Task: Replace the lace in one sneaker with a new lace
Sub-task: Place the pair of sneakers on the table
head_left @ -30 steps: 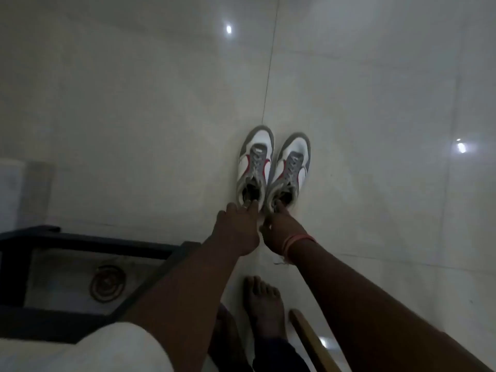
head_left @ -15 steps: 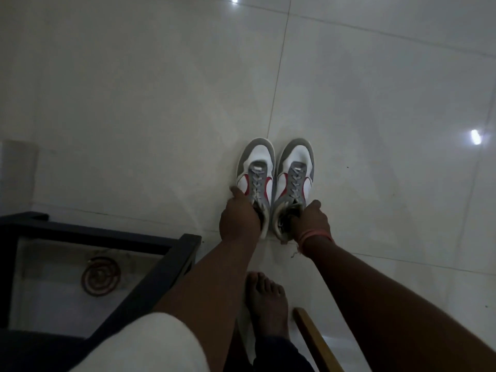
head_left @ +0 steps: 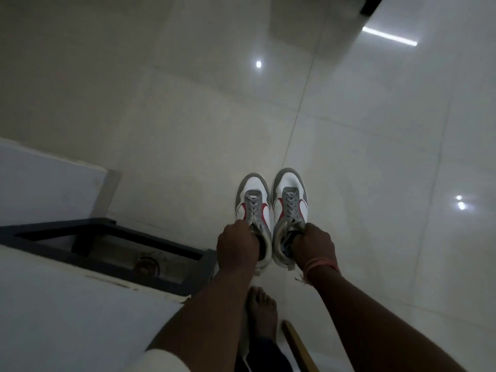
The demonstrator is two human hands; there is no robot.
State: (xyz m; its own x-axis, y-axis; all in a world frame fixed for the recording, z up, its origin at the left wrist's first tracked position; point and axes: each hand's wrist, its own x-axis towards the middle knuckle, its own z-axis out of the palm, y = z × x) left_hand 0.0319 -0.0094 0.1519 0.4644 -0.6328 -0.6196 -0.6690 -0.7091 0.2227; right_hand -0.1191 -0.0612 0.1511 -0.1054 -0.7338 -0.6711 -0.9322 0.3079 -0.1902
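Observation:
Two white sneakers with grey trim, red side marks and grey laces sit side by side, toes pointing away from me, over the pale tiled floor. My left hand (head_left: 236, 247) grips the collar of the left sneaker (head_left: 253, 204). My right hand (head_left: 313, 247), with an orange band at the wrist, grips the collar of the right sneaker (head_left: 290, 196). The heels of both shoes are hidden behind my hands. Whether the soles touch the floor cannot be told. No loose lace is in view.
A low black-framed table (head_left: 112, 238) with a glass top stands at the left, a round coil object (head_left: 146, 265) beneath it. My bare foot (head_left: 261, 307) is on the floor below my hands. A wooden stick (head_left: 298, 345) lies at the bottom. Glossy tiles (head_left: 375, 183) spread to the right.
Both hands went from touching the sneakers' heels to gripping their collars. The view tilted, so the shoes and hands now sit lower and further right in the frame.

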